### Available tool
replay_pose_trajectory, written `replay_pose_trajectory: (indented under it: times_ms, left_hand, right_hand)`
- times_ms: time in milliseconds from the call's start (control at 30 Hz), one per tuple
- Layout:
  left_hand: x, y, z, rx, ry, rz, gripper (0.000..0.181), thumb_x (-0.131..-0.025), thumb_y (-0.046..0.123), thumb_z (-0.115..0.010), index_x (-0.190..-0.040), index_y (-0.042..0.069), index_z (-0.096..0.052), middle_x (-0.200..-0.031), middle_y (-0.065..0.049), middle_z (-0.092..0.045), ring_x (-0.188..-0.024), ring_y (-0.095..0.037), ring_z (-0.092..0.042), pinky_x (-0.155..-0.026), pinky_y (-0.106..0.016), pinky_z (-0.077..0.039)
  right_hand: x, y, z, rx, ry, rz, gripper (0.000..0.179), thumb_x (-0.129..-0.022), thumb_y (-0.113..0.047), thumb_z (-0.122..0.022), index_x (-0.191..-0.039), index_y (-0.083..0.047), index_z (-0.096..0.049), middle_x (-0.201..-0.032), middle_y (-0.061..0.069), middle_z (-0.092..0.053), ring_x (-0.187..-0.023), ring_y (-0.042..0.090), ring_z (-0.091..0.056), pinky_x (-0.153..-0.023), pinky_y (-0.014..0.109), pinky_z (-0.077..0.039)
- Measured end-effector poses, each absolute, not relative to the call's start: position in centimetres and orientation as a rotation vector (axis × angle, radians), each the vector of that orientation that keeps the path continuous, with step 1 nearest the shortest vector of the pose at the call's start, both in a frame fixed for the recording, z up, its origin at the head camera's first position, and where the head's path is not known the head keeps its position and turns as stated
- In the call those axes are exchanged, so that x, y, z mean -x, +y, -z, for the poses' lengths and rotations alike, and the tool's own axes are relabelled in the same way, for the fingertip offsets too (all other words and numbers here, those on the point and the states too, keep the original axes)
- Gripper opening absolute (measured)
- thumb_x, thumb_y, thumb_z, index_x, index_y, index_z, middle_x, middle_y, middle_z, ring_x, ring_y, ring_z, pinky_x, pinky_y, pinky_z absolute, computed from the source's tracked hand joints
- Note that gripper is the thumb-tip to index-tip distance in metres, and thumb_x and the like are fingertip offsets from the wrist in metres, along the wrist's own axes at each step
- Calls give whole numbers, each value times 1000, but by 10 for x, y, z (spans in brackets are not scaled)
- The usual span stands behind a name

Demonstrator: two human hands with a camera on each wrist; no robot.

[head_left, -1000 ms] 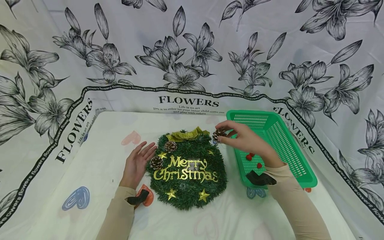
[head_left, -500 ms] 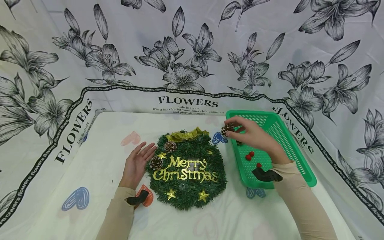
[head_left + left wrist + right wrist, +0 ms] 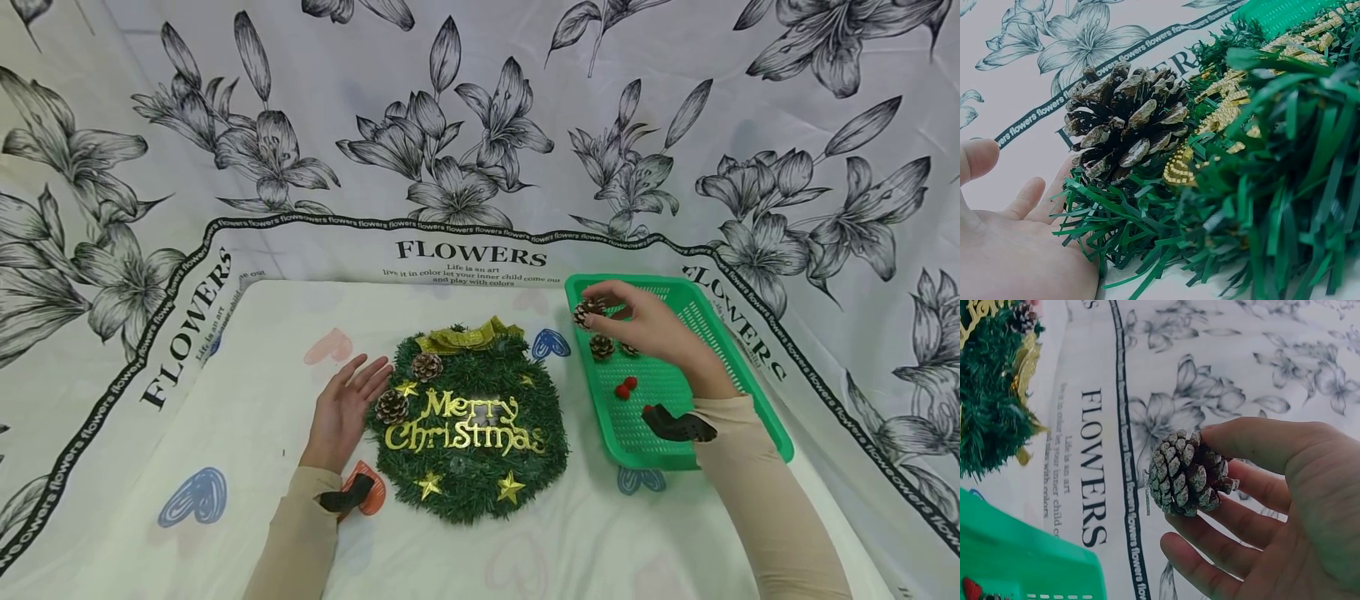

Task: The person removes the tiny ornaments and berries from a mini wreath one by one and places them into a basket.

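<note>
A pine cone (image 3: 1179, 475) with pale-tipped scales is pinched between the thumb and fingers of my right hand (image 3: 648, 329), above the far left part of the green basket (image 3: 611, 429). My left hand (image 3: 341, 412) lies palm up with fingers extended, at the left edge of the green Christmas wreath (image 3: 465, 496). Beside its fingertips, a pine cone (image 3: 1125, 122) sits on the wreath; a second pine cone (image 3: 427, 367) is just above that one. Gold "Merry Christmas" lettering (image 3: 465, 425), gold stars (image 3: 510, 487) and a gold ribbon (image 3: 472, 337) decorate the wreath.
Inside the basket lie another pine cone (image 3: 602, 347), one partly hidden under my hand, and red berries (image 3: 625, 387). A white cloth with printed hearts (image 3: 192, 497) covers the table. Flower-printed fabric (image 3: 465, 125) hangs behind and along both sides.
My right hand has moved right and away from the wreath's upper right, carrying the pine cone over the basket. Pine cones in the basket have come into sight. My left hand stays put.
</note>
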State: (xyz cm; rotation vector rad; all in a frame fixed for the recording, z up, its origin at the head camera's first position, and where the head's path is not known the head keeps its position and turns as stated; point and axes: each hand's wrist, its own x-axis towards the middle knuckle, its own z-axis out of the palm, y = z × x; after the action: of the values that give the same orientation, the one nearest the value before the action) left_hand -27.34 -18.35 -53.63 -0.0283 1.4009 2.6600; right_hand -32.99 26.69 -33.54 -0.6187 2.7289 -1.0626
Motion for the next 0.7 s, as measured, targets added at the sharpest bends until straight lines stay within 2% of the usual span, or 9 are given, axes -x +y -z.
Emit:
replay_pose_trajectory:
  times_ms: [233, 500, 700]
  left_hand:
    - [275, -184, 538, 17, 1416, -2653, 63, -113, 40, -31, -163, 9, -9, -166, -19, -28, -152, -30, -35, -127, -35, -36]
    - [275, -184, 537, 26, 1418, -2652, 63, -112, 40, -32, -163, 9, -9, -166, -20, -27, -152, -29, -37, -126, -34, -38]
    - [274, -184, 538, 38, 1392, -2662, 64, -112, 40, -34, -163, 9, -9, -167, -21, -26, -150, -27, -40, -127, -35, -37]
  right_hand:
    - [334, 275, 336, 555, 2743, 1043, 51, -100, -39, -64, -144, -15, -54, -137, 11, -61, -125, 32, -59, -101, 53, -56]
    - [337, 283, 337, 477, 2764, 1041, 51, -101, -39, -64, -144, -16, -53, -136, 14, -61, -118, 36, -65, -91, 48, -61]
    - [341, 291, 340, 463, 2772, 1049, 52, -102, -37, -63, -146, -13, -51, -139, 16, -58, -123, 38, -61, -93, 50, -61]
